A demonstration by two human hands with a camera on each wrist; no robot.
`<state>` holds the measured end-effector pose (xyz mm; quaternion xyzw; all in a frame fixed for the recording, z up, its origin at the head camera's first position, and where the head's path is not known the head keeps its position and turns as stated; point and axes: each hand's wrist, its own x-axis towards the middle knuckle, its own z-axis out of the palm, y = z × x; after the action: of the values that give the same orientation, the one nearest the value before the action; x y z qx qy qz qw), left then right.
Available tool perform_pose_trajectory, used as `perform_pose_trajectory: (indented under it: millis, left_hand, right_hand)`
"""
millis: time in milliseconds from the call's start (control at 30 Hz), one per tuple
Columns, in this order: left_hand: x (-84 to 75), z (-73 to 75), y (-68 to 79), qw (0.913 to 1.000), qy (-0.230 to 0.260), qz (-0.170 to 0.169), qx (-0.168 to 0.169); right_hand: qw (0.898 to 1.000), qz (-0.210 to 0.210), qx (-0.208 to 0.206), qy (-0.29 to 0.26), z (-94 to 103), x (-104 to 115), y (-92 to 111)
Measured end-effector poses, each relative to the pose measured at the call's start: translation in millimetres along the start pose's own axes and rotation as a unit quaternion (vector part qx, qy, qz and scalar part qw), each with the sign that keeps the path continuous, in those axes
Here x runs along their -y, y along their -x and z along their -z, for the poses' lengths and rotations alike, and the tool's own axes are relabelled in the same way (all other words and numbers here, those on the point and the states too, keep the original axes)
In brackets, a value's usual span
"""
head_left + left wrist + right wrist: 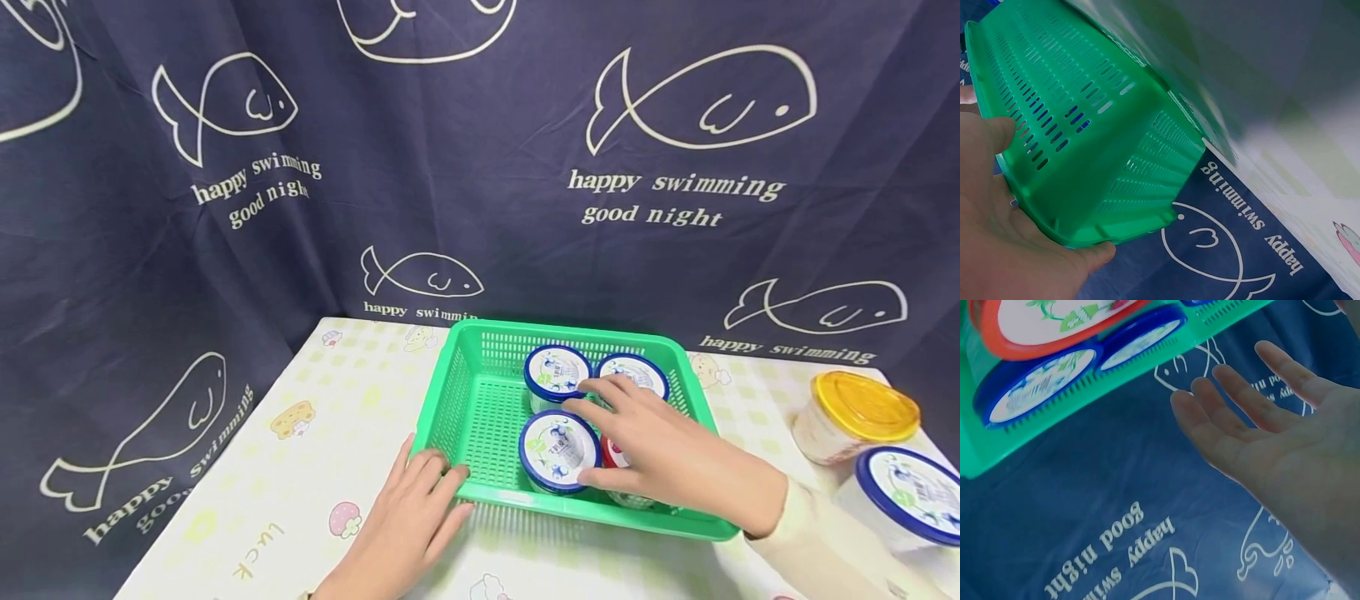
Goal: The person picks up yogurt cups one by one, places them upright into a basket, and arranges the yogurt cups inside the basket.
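Note:
A green plastic basket [480,400] with slotted walls stands on the table. Three tubs with blue-rimmed lids sit inside: one at the back middle [557,369], one at the back right [645,372] and one at the front [558,454]. Beside the front one is a red-lidded tub [1072,325], mostly hidden by my right hand in the head view. My right hand [652,433] hovers over the tubs with fingers spread and nothing in its grasp. At the basket's front left corner, my left hand [408,521] holds the rim, fingers over it and thumb outside.
To the right of the basket stand a yellow-lidded tub [862,408] and another blue-lidded tub [915,496], near my right forearm. A patterned cloth [300,467] covers the table. Behind it hangs a dark blue curtain [465,183] with fish drawings.

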<state>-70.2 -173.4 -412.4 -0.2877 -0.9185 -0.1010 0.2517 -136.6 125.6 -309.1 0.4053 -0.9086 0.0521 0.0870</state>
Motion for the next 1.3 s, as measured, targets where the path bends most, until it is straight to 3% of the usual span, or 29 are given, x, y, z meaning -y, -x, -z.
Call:
perform_pose_trajectory:
  millis: [167, 400, 933, 1300]
  left_hand:
    - [-0.2, -0.3, -1.3, 1.0, 0.006, 0.0, 0.001]
    - [0.0, -0.1, -1.8, 0.9999, 0.008, 0.0, -0.007]
    - [-0.7, -2.7, -1.5, 0.9998, 0.007, -0.003, -0.018]
    - [-2.0, -2.4, -2.1, 0.9999, 0.01, 0.001, -0.007]
  right_hand:
    - [0.999, -0.011, -0.031, 0.0, 6.2, -4.5, 13.5]
    - [0.998, -0.049, -0.035, -0.009, 6.9, -13.7, 30.1]
    - [0.995, -0.085, -0.051, -0.01, 0.9, -29.3, 50.1]
    - [0.987, -0.11, -0.117, -0.014, 12.5, -47.0, 64.5]
